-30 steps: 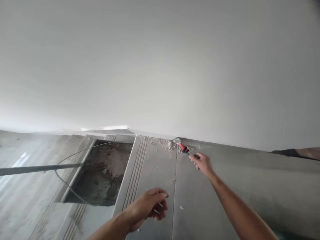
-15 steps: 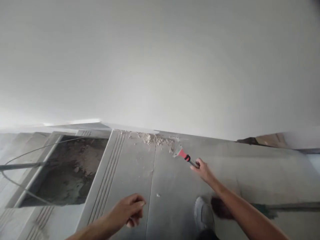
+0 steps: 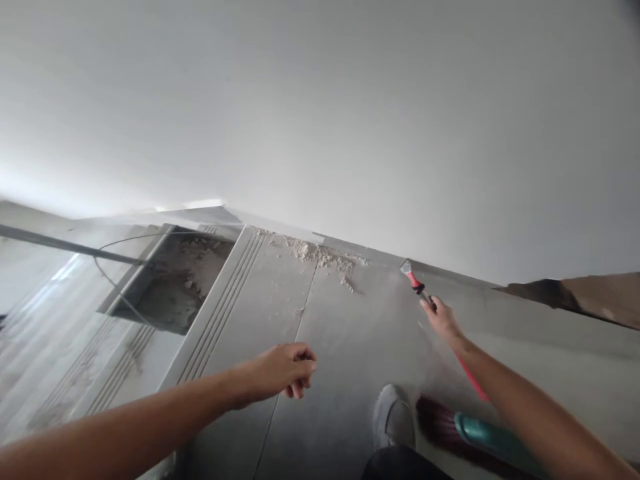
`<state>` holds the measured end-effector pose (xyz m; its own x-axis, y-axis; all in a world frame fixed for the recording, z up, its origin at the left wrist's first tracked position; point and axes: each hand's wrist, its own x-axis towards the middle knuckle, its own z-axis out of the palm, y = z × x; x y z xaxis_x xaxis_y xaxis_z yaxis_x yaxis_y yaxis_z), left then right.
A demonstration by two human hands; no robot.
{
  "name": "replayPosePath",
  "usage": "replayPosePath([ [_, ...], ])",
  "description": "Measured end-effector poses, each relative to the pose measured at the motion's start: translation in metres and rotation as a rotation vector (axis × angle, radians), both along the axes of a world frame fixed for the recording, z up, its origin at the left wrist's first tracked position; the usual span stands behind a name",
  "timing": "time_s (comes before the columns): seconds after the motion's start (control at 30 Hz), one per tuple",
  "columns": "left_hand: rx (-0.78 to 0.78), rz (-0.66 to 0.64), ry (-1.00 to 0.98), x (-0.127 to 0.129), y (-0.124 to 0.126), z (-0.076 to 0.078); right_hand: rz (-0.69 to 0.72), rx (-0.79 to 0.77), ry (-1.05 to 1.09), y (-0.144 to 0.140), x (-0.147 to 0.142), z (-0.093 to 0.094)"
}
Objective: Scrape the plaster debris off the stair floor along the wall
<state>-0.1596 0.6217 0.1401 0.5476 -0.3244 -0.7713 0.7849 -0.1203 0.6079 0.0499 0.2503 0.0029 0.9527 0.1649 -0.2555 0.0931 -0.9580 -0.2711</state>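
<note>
My right hand [image 3: 443,319] is closed round the handle of a red and black scraper [image 3: 415,283]. Its metal blade points up and left, at the foot of the white wall, close to the grey skirting. Over the grey floor tiles hangs my left hand [image 3: 293,369], fingers curled in, with no object visible in it. A strip of crumbled plaster debris [image 3: 313,253] lies along the wall base, left of the scraper, with a thin trail of crumbs toward the right.
Grooved stair steps [image 3: 220,310] drop away at left, where a dark dustpan [image 3: 173,287] holding rubble has a long pole. A broom [image 3: 483,430] with a green head lies right of my shoe [image 3: 394,417]. Brown cardboard [image 3: 600,298] is by the wall at right.
The scraper in my right hand has moved right along the wall, away from the debris. My left hand has shifted right and up. The view has turned, showing more of the broom.
</note>
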Motion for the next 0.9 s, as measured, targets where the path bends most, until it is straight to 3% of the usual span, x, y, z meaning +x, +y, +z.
replayPosePath([
  [0.2,-0.034,0.086,0.158,-0.007,-0.013,-0.011,0.017,0.127,0.005,0.068,-0.001,-0.021],
  [0.33,-0.110,0.134,0.121,0.001,-0.007,-0.006,-0.012,0.125,0.001,0.040,0.001,-0.015],
  [0.43,-0.082,0.182,0.120,0.003,0.001,-0.007,-0.074,0.117,-0.003,0.027,-0.003,-0.012],
  [0.6,-0.113,0.119,0.165,0.009,-0.003,-0.015,-0.058,0.164,0.002,0.103,-0.021,-0.022],
  [0.67,-0.128,0.103,0.165,0.013,-0.004,-0.017,-0.050,0.188,-0.001,0.120,-0.026,-0.025],
  [0.83,-0.149,0.118,0.168,0.019,0.007,-0.019,-0.141,0.161,-0.019,0.090,-0.033,-0.020],
  [0.9,-0.154,0.118,0.175,0.020,0.014,-0.020,-0.164,0.151,-0.024,0.094,-0.035,-0.019],
])
